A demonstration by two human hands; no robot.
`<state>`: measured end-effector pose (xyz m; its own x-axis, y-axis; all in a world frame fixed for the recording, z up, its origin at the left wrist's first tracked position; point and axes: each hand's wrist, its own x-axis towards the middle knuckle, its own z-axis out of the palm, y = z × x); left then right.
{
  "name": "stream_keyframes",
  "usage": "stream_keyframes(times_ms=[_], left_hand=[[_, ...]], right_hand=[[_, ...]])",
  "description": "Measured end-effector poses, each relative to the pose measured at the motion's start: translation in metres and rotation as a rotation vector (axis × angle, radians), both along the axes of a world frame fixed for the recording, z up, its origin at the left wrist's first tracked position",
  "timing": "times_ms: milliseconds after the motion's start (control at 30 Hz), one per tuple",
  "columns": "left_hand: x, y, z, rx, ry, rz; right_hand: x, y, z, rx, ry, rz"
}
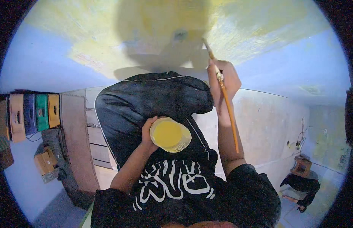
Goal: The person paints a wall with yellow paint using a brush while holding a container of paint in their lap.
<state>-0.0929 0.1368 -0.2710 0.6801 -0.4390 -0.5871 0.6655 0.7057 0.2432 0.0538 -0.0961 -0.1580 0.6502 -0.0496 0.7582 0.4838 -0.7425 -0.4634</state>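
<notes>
My right hand [225, 78] grips a thin paintbrush [227, 105] with an orange handle. The brush's tip is at or close to a wall [102, 48] covered in yellow and pale blue paint; whether it touches cannot be told. Around a clear plastic cup [186, 139], my left hand [148, 131] is closed, holding it over my lap. Yellow paint [168, 132] shows inside the cup. A dark shadow falls on the wall in front of me, beside the brush tip.
At the left stand colourful drawers [42, 111] and an open cardboard box [45, 163]. Brown panels [79, 136] are nearer to me. At the far right, another person in dark clothes [303, 183] is by a small wooden stool or box [302, 165], with a cable above.
</notes>
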Motion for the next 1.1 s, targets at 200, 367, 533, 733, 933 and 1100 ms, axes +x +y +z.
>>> stream_keyframes(times_ms=[200,367,533,733,933,1100], left_hand=[[0.002,-0.001,0.011,0.138,0.013,-0.003],[0.003,0.003,-0.006,0.010,0.015,0.013],[0.006,0.003,-0.005,0.060,0.037,0.005],[0.008,-0.001,0.005,0.078,0.076,0.000],[0.007,0.001,0.008,0.021,0.090,0.013],[0.006,0.003,-0.003,-0.010,0.026,0.026]], right_hand=[[0.012,0.004,0.031,0.044,-0.035,-0.059],[0.018,0.026,0.070,0.201,-0.124,-0.086],[0.016,0.009,0.023,0.071,-0.048,-0.062],[0.014,0.008,0.008,-0.012,-0.008,-0.063],[0.029,0.007,0.062,0.017,-0.250,-0.063],[0.021,0.008,0.025,-0.044,-0.146,-0.099]])
